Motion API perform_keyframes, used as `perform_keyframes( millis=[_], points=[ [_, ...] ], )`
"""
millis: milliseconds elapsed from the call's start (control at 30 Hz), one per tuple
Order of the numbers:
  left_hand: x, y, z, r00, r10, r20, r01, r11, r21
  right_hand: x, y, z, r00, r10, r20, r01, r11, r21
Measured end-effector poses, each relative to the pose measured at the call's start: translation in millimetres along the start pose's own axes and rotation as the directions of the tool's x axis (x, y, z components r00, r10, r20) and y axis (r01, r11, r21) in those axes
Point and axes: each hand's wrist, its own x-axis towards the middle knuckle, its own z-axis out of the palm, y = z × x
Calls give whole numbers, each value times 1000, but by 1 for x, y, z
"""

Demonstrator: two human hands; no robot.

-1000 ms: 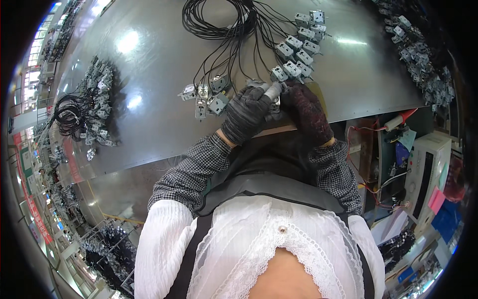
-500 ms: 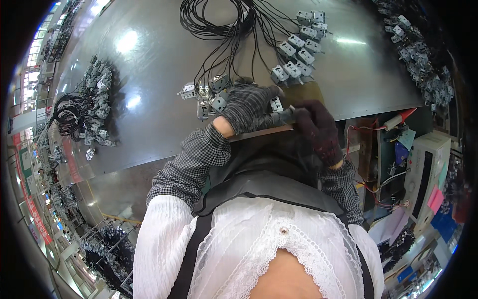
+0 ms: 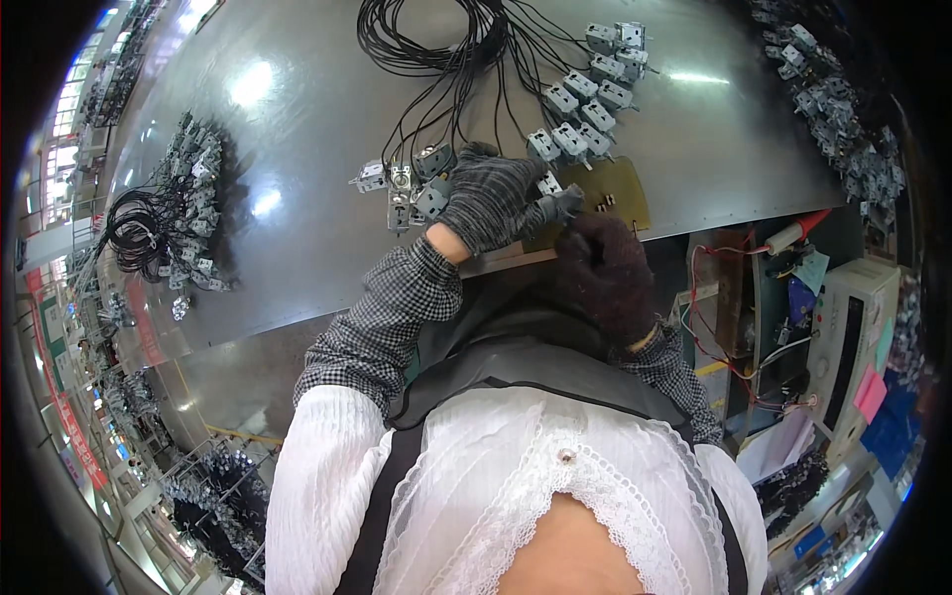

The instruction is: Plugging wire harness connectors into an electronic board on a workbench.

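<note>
My left hand (image 3: 493, 203), in a grey striped glove, is closed around a small boxy grey metal part (image 3: 548, 184), whose end shows between thumb and fingers. Close beside it, nearer my body, my right hand (image 3: 607, 270) wears a dark maroon glove. Its fingers are curled in, and whatever they hold is hidden. Under and beyond the hands a yellowish-brown plate (image 3: 632, 188) with small pins lies at the table's edge. Several like metal parts (image 3: 400, 196) on black cables sit left of my left hand. More of them (image 3: 580, 119) stand in rows beyond the plate.
A coil of black cable (image 3: 436, 45) lies at the far side of the metal table (image 3: 307, 129). Heaps of wired parts lie at the left (image 3: 193, 198) and far right (image 3: 833, 109). Right of the table stand a pale instrument box (image 3: 861, 307) and a red-handled probe (image 3: 793, 236) with leads.
My right hand has drawn back toward my body and slightly left, uncovering the plate's pins. My left thumb has bent in. The rows of parts have shifted a little left and nearer.
</note>
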Motion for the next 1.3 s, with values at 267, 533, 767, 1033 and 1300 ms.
perform_keyframes(
  millis=[267, 533, 767, 1033, 1300],
  points=[
    [-1, 0, 2, 998, 61, 33, -63, 997, 49, -20, 10, 14, 912, 369, 183, -411, 811, 415],
    [-11, 6, 9, 993, 98, -73, -92, 992, 81, -20, 19, 12, 993, 69, 92, -80, 989, 127],
    [-12, 5, 17, 996, 70, -52, -65, 994, 92, -20, 13, 14, 976, 214, -23, -215, 976, -35],
    [-9, 9, 19, 989, 79, -129, -65, 992, 108, -9, 0, 0, 993, -96, 62, 111, 939, -326],
    [-9, 10, 22, 984, 70, -162, -46, 988, 145, -28, 15, -4, 983, -72, 171, 59, 995, 80]
  ],
)
